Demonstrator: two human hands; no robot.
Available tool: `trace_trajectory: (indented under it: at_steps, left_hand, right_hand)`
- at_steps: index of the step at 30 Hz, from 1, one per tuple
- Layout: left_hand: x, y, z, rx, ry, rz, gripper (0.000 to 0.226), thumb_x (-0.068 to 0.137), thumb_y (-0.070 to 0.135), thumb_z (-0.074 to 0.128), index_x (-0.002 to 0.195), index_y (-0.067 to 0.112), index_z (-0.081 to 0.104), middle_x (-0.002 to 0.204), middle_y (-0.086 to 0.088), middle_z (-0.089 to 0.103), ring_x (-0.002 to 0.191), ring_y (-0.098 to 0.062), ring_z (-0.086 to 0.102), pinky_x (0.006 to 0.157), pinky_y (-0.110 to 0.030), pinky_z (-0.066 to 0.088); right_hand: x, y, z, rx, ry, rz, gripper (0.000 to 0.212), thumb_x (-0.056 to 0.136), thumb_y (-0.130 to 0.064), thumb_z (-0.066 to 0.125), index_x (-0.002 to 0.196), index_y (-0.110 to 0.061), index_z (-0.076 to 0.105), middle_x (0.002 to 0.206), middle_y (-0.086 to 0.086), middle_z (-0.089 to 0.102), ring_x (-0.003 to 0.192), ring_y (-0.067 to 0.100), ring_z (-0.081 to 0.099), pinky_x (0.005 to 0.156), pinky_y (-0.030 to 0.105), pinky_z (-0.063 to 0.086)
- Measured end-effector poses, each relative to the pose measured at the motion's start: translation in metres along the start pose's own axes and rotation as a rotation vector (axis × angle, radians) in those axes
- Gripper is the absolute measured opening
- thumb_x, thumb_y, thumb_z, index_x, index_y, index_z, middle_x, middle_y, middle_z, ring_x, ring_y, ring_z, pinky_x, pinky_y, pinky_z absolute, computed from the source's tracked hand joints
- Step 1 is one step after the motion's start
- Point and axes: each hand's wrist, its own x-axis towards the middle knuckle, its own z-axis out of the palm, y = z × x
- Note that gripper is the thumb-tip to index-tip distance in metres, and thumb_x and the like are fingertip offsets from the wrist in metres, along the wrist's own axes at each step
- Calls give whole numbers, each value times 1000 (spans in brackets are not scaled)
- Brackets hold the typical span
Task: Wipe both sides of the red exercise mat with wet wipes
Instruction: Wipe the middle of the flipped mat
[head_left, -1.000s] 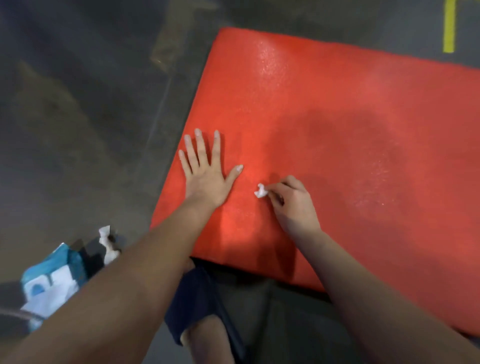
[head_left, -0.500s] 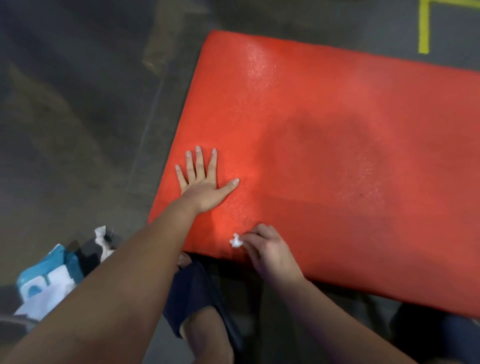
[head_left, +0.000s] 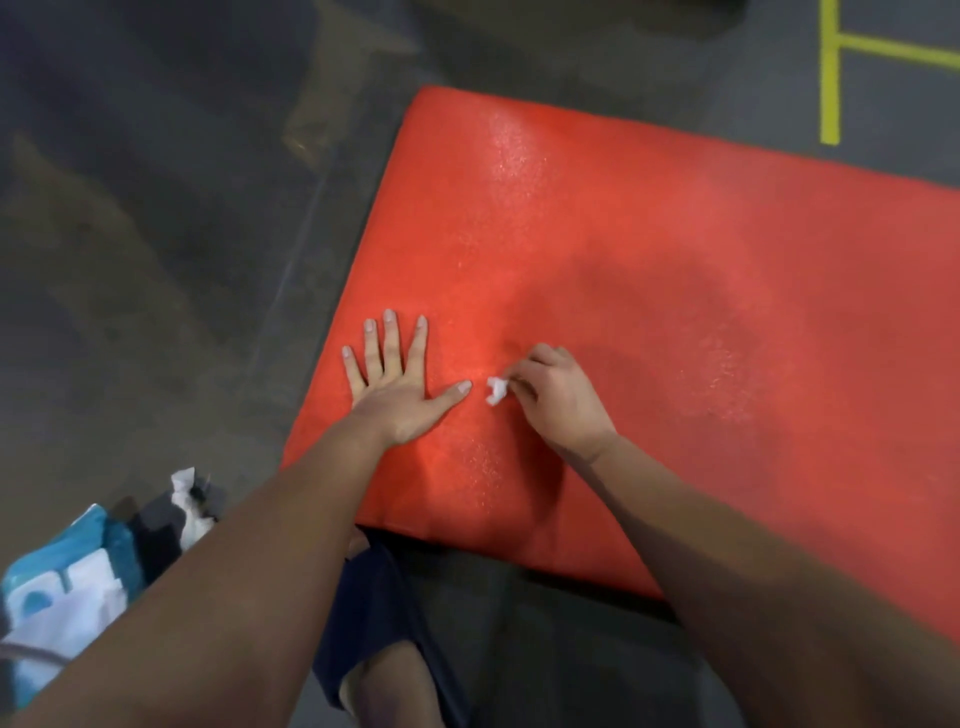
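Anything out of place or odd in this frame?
Two small things. The wipe pinched in the right hand is wadded into a tiny scrap, little for the red mat. A crumpled white wad lies loose beside the blue pack.

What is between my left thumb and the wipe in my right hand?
In the head view, only a narrow strip of bare red mat separates the left hand from the wipe.

We see the mat (head_left: 675, 260) as bright red, speckled with pale glints, with a darker patch in the middle. The wipe (head_left: 496, 389) is white. The floor (head_left: 156, 208) is dark grey with yellow lines (head_left: 829, 78). The pack (head_left: 62, 587) is teal and white, and the shorts (head_left: 374, 597) are navy.
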Motion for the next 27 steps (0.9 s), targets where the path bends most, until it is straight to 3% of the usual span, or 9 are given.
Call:
trace_trajectory:
  at_steps: [2, 4, 9, 11, 14, 17, 21, 24, 27]
  left_hand:
    - [0, 0, 0, -6, 3, 5, 106, 81, 93, 27, 152, 42, -34, 152, 1, -53, 138, -23, -52, 116, -55, -29]
    - [1, 0, 1, -13, 4, 7, 106, 81, 94, 27, 151, 43, -34, 153, 2, -53, 138, -22, -52, 115, -55, -29]
    - [2, 2, 0, -47, 15, -15, 94, 88, 87, 22, 154, 42, -28, 157, 4, -47, 142, -19, -47, 116, -53, -29]
    - [1, 1, 4, -96, 110, -17, 84, 95, 78, 24, 159, 42, -14, 165, 4, -34, 149, -17, -36, 119, -51, -24]
    - [-1, -7, 8, -160, 407, -16, 74, 99, 64, 42, 162, 34, 17, 171, -3, 3, 157, -22, -1, 125, -52, -1]
    - [-5, -10, 6, -133, 525, -167, 89, 90, 72, 52, 160, 26, 22, 165, -14, 16, 151, -34, 17, 120, -56, 13]
    - [-6, -6, 3, -210, 528, -391, 112, 75, 88, 55, 159, 23, 20, 158, -23, 29, 141, -43, 31, 113, -59, 22]
    - [-8, -11, -5, -282, 515, -576, 124, 65, 96, 52, 156, 17, 24, 146, -25, 43, 134, -45, 40, 108, -61, 29]
    - [-13, -20, -21, -229, 537, -544, 118, 62, 98, 52, 143, 14, 36, 135, -28, 50, 127, -46, 49, 104, -58, 38]
  right_hand:
    - [-5, -4, 2, 34, 35, 65, 19, 88, -7, 70, 89, -26, 77, 84, -5, 52, 77, 25, 56, 77, 30, 41]
    - [-29, -13, 6, 73, 11, 6, 15, 90, -9, 68, 96, -20, 76, 85, -4, 52, 78, 22, 54, 75, 32, 42]
    - [-68, -18, 7, 177, -61, -42, 14, 89, -13, 74, 96, -26, 75, 86, -17, 49, 75, 7, 46, 77, 25, 41]
    - [-63, -14, 7, 173, -38, -48, 10, 91, -14, 72, 95, -24, 75, 85, -21, 42, 75, 4, 42, 75, 23, 40]
    - [-56, -9, 12, 168, 60, 84, 12, 94, -18, 70, 99, -24, 78, 82, -19, 44, 75, 8, 47, 74, 22, 39]
    - [-64, -21, 22, 154, -14, -27, 11, 91, -15, 69, 94, -22, 76, 85, -7, 57, 73, 17, 53, 75, 30, 44]
    - [-57, -15, 14, 248, -170, -38, 6, 92, -18, 74, 94, -21, 78, 85, -10, 55, 73, 4, 50, 72, 19, 40]
    - [-50, -8, 12, 220, -168, 4, 6, 92, -20, 75, 96, -23, 79, 84, -11, 53, 72, 4, 49, 71, 23, 44]
    - [-55, -15, 14, 224, -80, -17, 4, 89, -14, 76, 91, -17, 78, 82, -5, 57, 71, 6, 50, 70, 26, 46]
